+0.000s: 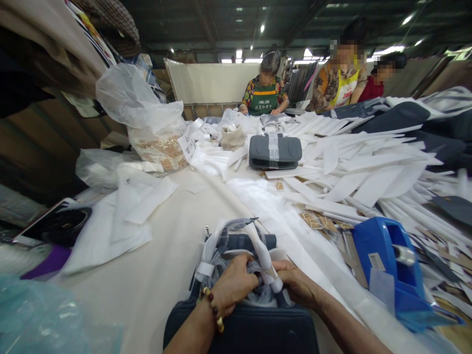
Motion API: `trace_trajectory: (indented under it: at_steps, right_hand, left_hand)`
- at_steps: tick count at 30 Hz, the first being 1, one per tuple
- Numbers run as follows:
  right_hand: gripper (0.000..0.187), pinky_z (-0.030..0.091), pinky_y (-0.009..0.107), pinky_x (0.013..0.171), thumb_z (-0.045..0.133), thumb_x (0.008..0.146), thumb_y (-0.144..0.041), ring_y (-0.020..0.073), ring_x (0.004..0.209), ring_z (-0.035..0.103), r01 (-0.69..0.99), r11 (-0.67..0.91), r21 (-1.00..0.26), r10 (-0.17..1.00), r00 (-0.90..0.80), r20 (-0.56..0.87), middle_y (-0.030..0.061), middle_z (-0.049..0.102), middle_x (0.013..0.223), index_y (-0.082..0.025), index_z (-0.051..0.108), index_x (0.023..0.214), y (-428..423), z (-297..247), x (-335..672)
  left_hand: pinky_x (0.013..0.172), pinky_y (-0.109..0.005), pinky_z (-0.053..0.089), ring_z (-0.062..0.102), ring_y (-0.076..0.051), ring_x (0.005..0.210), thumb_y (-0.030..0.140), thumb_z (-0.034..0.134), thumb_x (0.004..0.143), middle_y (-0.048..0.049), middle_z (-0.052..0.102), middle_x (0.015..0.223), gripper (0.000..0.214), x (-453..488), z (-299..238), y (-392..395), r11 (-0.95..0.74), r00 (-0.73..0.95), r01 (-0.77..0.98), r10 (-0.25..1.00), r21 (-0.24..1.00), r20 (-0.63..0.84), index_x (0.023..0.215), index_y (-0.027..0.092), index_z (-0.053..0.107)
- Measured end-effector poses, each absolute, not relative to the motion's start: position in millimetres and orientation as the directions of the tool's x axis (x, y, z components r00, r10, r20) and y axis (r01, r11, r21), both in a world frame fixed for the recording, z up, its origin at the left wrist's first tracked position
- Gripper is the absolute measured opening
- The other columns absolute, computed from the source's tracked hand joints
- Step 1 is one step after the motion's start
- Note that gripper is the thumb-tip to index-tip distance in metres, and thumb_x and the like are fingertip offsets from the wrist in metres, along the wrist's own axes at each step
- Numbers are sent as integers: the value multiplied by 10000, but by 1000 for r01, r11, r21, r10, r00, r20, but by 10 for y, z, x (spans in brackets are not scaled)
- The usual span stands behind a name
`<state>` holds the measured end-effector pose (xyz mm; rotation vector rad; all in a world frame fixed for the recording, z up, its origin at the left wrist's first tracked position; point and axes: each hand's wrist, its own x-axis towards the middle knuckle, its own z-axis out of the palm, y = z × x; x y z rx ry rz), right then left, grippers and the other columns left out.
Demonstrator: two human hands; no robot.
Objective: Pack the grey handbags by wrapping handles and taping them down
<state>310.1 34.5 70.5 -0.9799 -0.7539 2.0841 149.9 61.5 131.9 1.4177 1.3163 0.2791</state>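
A dark navy handbag (241,327) stands close in front of me, its top facing up. White foam wraps its raised handles (261,246), and crumpled clear plastic (260,295) fills the space between them. My left hand (236,282), with a beaded bracelet at the wrist, reaches over the front of the bag, fingers curled closed on the plastic. At the right handle's base, my right hand (297,282) is closed against the bag's edge. Its fingertips are partly hidden by the wrapped handle.
A second dark handbag (275,151) sits farther back by heaped white foam strips (354,167). A blue tape dispenser (391,265) stands at right. Foam sheets (114,226) and a plastic-wrapped bundle (158,147) lie left. Across the table are several people, one in a green apron (263,101).
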Motion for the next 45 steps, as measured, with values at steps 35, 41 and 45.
trace_trajectory:
  at_steps: [35,41,45]
  right_hand:
    - [695,351,453,1005,622,727,-573,308,1132,509,346,-281,-895,959,67,-275,94,589,1195,-246,477,1323,-366,870,3137]
    - [682,366,455,999,590,717,-617,313,1105,534,382,-305,-873,952,103,-287,83,626,1145,-245,530,1286,-293,717,3108]
    - [667,457,406,927,573,714,-624,294,1017,603,406,-328,-853,944,160,-287,82,666,1065,-223,564,1247,-298,653,3089]
  left_hand:
    - [852,-341,476,612,-214,908,34,484,635,-98,654,942,361,1494,1230,558,95,242,521,937,848,-253,975,107,583]
    - [1025,-386,407,435,-246,1255,180,450,863,-128,453,1357,524,828,1084,211,-560,415,782,795,273,442,1376,191,339]
    - [932,-377,489,482,-282,1218,296,451,899,-191,437,1357,663,532,835,205,-470,404,882,793,36,456,1460,157,128]
